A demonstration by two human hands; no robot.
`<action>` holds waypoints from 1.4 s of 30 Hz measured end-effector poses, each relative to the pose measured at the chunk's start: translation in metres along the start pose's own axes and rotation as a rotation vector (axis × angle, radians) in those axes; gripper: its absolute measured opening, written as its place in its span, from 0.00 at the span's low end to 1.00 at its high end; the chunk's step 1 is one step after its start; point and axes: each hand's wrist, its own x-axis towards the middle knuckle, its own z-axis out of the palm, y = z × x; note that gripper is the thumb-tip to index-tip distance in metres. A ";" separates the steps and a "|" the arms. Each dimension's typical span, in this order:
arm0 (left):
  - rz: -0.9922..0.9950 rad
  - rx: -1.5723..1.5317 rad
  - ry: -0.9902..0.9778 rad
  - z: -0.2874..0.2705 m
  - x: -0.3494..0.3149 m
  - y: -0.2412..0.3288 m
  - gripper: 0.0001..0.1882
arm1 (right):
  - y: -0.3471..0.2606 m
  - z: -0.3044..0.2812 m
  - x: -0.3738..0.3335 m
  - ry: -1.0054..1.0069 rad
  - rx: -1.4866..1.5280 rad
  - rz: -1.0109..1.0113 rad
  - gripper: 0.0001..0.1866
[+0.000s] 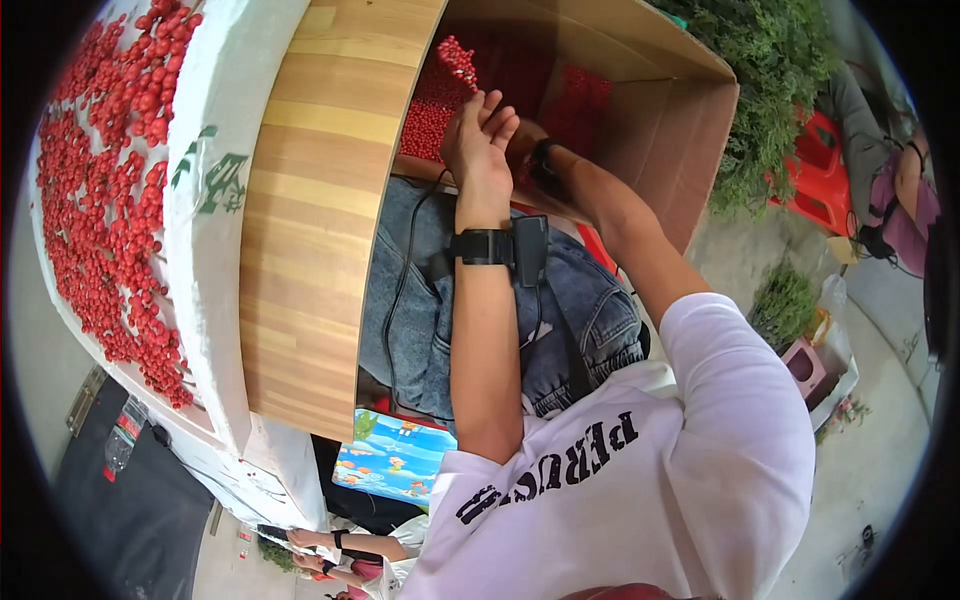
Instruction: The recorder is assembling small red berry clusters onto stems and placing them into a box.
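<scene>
My left hand (480, 145) is raised over the near side of an open cardboard box (655, 125). Between its thumb and index finger is the stem end of a red berry sprig (457, 62), whose berries point away from me; the other fingers are loosely bent. My right hand (524, 146) is inside the box, just right of the left one. Its fingers are mostly hidden behind the left hand, so I cannot see what they do. Many loose red berries (428, 128) cover the bottom of the box beneath both hands.
A wood-grain board (310, 200) lies left of the box, beside a white foam tray (215, 200) with red berry sprigs (110, 220). Green foliage (760, 100) and a red stool (820, 175) stand at right. Other people's hands (310, 540) show at lower left.
</scene>
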 end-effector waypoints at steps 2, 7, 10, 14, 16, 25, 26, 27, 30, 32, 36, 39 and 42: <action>-0.036 0.007 -0.039 0.017 -0.011 -0.009 0.09 | 0.041 -0.018 0.006 -0.148 0.374 0.133 0.16; -0.048 -0.004 0.049 -0.021 -0.020 0.001 0.09 | -0.033 -0.058 -0.068 -0.314 1.358 -0.014 0.20; -0.018 0.009 -0.008 -0.009 -0.032 -0.001 0.08 | -0.045 -0.113 -0.098 0.031 1.418 0.002 0.24; 0.027 0.034 -0.035 -0.008 -0.044 0.000 0.08 | -0.066 -0.153 -0.125 0.486 1.340 -0.066 0.27; 0.045 0.042 -0.036 -0.009 -0.048 -0.002 0.08 | -0.076 -0.161 -0.133 0.668 1.155 -0.115 0.27; 0.024 0.060 -0.013 -0.013 -0.051 -0.001 0.09 | -0.174 -0.186 -0.189 1.309 0.344 -0.404 0.30; 0.012 0.069 -0.011 -0.011 -0.051 -0.003 0.09 | -0.179 -0.186 -0.191 1.340 0.266 -0.439 0.30; 0.005 0.078 -0.005 -0.011 -0.050 -0.003 0.09 | -0.187 -0.186 -0.193 1.339 0.267 -0.442 0.30; 0.000 0.071 0.028 -0.014 -0.047 -0.005 0.09 | -0.202 -0.183 -0.201 1.297 0.234 -0.558 0.30; -0.008 0.067 0.048 -0.016 -0.045 -0.008 0.09 | -0.201 -0.175 -0.208 1.268 0.218 -0.564 0.31; -0.016 0.029 0.129 -0.027 -0.034 -0.010 0.10 | -0.189 -0.163 -0.191 1.255 0.223 -0.548 0.31; 0.029 0.062 0.164 -0.019 -0.031 -0.002 0.10 | -0.158 -0.161 -0.151 1.365 0.270 -0.477 0.31; 0.012 0.054 0.165 -0.018 -0.025 0.002 0.10 | -0.117 -0.142 -0.100 1.252 0.235 -0.126 0.29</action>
